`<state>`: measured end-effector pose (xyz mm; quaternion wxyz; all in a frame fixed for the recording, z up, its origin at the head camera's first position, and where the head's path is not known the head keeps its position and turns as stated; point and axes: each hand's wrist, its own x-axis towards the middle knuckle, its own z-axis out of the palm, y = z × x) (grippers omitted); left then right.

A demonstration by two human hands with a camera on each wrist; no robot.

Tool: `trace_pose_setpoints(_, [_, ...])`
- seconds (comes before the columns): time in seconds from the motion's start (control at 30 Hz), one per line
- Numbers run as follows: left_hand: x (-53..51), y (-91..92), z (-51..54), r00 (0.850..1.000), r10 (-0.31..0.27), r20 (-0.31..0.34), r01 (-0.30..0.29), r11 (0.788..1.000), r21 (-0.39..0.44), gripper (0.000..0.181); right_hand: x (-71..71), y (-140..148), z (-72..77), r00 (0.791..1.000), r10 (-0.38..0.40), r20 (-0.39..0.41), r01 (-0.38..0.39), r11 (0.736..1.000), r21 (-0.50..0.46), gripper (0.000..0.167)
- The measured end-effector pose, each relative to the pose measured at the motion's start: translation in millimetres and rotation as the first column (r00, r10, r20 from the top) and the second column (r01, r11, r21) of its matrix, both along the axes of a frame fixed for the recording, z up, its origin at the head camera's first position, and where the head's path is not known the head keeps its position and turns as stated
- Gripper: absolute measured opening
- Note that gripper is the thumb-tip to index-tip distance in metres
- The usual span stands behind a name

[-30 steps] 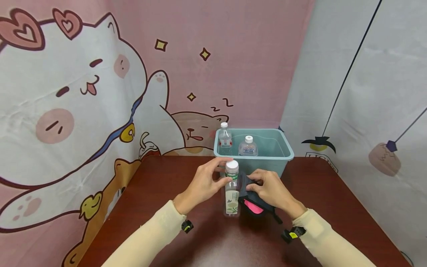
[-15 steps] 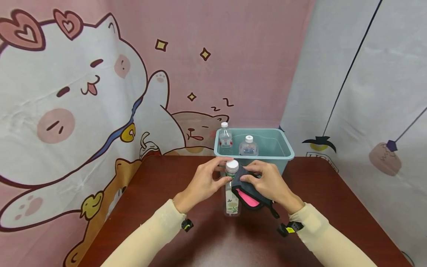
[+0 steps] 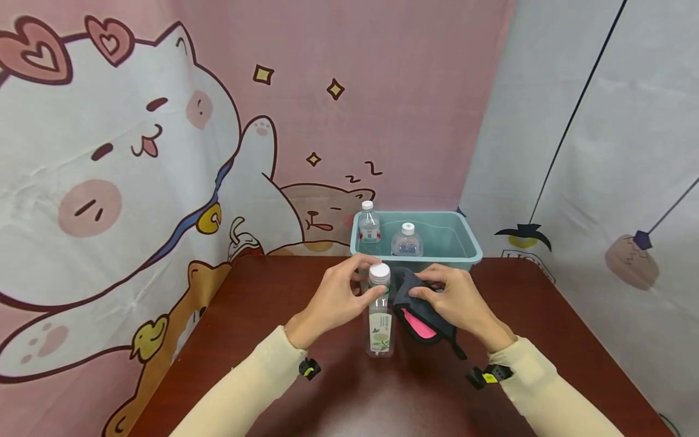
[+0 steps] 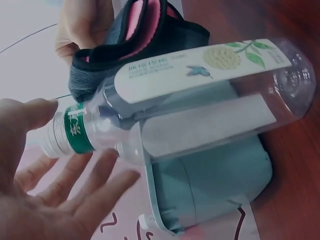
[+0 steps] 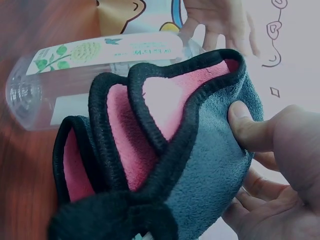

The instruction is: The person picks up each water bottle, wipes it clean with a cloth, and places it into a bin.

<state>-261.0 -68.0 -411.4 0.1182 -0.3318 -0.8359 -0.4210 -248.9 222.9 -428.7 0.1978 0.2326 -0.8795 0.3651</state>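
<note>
A clear plastic bottle (image 3: 380,328) with a white cap and a pale leaf-printed label stands upright on the table. My left hand (image 3: 344,291) holds it near the top, thumb and fingers around the neck; in the left wrist view the green neck band (image 4: 79,127) shows between them. Just right of the bottle, my right hand (image 3: 453,297) pinches a folded grey cloth (image 3: 417,303) with pink inner side and black edging. Seen from the right wrist, the thumb (image 5: 245,125) presses on the cloth's grey face, with the other fingers partly hidden behind it.
Behind the hands stands a light blue plastic bin (image 3: 448,243). Inside it are two clear bottles, a slim one (image 3: 369,227) at the left and a wider one (image 3: 406,241). The brown table (image 3: 262,297) meets a printed curtain (image 3: 415,109) at the back.
The right hand moves the cloth left across the front of the bottle, then back to the right, ending beside it. The left hand and bottle stay almost in place.
</note>
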Motion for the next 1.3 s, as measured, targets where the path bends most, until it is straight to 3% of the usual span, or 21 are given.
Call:
trace_pose_setpoints(0.3, [3.3,11.0,3.7,0.989,0.136,-0.054,-0.135,0.991,0.007,0.053,-1.0,11,-6.9,0.999,-0.039,0.008,0.039,0.999,-0.001,0.025])
trace_pose_setpoints(0.57, [6.7,18.0,10.9,0.954,0.288,-0.083,-0.291,0.956,-0.029,0.053,-0.9,15,-9.5,0.999,-0.034,0.022,0.034,0.999,-0.006,0.025])
trace_pose_setpoints(0.73, [6.9,19.9,13.1,0.945,0.318,-0.080,-0.322,0.945,-0.055,0.051,-0.8,15,-9.8,0.999,-0.024,0.025,0.025,1.000,-0.014,0.025])
trace_pose_setpoints(0.9, [6.0,16.4,16.2,0.958,0.283,-0.047,-0.285,0.957,-0.056,0.046,0.6,14,-9.9,0.999,-0.026,0.029,0.027,1.000,-0.013,0.024])
trace_pose_setpoints(1.1, [1.5,2.4,18.6,0.991,0.124,0.055,-0.124,0.992,-0.004,0.037,2.6,15,-11.2,0.999,-0.023,0.044,0.023,1.000,-0.012,0.024])
trace_pose_setpoints(1.3, [-4.1,-12.6,20.6,0.992,0.022,0.122,-0.020,1.000,-0.021,0.038,3.9,17,-11.9,0.999,-0.002,0.051,0.003,1.000,-0.025,0.026])
